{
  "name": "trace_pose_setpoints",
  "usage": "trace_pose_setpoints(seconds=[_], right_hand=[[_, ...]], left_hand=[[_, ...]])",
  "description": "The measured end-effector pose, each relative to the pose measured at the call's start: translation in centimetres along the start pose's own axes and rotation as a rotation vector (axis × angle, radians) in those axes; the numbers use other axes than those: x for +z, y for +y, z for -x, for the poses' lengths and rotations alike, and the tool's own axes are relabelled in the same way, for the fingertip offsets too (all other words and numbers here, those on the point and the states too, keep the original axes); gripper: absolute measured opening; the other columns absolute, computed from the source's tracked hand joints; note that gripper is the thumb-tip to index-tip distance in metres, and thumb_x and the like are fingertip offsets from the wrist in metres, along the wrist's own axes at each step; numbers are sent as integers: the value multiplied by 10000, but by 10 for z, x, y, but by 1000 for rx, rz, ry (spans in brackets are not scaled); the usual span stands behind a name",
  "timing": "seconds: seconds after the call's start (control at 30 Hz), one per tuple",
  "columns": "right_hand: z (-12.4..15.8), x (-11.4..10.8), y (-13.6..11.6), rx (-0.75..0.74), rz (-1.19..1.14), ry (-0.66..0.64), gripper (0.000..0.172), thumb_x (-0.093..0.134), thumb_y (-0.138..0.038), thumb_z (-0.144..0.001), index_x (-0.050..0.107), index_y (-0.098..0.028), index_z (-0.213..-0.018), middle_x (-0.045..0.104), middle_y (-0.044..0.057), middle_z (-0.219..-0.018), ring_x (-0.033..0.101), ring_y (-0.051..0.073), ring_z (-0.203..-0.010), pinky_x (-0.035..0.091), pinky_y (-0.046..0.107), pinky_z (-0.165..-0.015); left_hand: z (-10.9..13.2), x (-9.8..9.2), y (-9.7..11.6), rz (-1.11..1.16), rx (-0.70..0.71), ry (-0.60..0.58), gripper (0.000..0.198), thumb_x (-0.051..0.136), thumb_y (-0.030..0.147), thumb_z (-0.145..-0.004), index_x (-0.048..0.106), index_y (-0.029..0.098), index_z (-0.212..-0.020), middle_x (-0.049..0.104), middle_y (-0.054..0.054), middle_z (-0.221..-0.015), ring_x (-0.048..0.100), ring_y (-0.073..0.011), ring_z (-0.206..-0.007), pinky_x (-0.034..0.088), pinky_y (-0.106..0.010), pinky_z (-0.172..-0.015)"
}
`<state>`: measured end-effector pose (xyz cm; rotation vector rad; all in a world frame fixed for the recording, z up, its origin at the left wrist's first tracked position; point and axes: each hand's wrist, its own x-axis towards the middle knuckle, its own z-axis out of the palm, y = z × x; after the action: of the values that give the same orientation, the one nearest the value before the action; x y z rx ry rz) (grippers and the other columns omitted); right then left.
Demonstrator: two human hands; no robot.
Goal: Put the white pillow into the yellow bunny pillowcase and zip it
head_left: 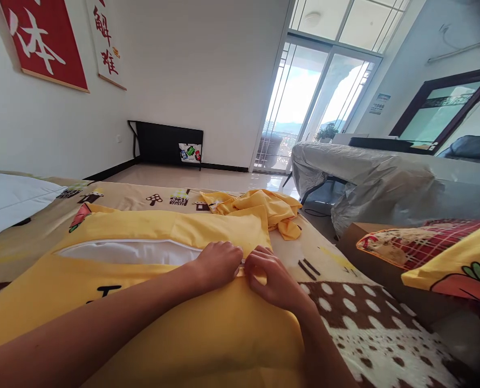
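A yellow pillowcase (175, 323) lies before me with a white pillow (127, 253) inside, visible through a long gap along its zipper (143, 241). My left hand (220, 262) is closed on the fabric at the right end of this gap, fingers curled down. Close beside it, my right hand (270, 275) pinches the same zipper edge between thumb and fingers. The fingertips nearly meet, and which of them holds the zipper pull is hidden. A carrot print shows at the case's far left corner, and black lettering is partly covered by my left forearm.
A crumpled yellow cloth (260, 207) lies beyond the pillowcase on the patterned blanket (369, 323). At left is a white pillow (13, 202). Printed cushions (422, 242) rest on a cardboard box (369, 253) at right. Plastic-covered furniture (369, 167) stands behind it.
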<state>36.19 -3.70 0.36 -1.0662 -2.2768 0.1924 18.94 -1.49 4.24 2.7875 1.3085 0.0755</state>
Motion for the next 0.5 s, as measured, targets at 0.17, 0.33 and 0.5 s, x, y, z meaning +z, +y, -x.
trace_pose_setpoints(seconds=[0.17,0.33,0.5], right_hand=[[-2,4,0,157,35,77,60,543,-237,-860,592,-212,-835,616,11,-746,556,154,-736,426,287,-703],[-3,7,-3,199,143,39,98,608,-255,-836,637,-228,-926,651,0,-741,583,164,-737,420,293,-715],[-2,13,1,99,258,61,120,548,-189,-872,661,-213,-839,658,14,-728,583,155,-709,390,285,-699]], left_hand=[[2,-7,2,-4,-31,28,239,407,210,-853,609,143,-961,672,-156,-844,665,-323,-861,505,-390,-699],[4,-11,6,6,-75,32,246,428,208,-834,603,139,-992,675,-152,-841,665,-315,-872,512,-386,-718],[5,-10,7,-28,-82,40,237,440,182,-815,612,133,-970,671,-164,-846,664,-315,-876,516,-385,-714]])
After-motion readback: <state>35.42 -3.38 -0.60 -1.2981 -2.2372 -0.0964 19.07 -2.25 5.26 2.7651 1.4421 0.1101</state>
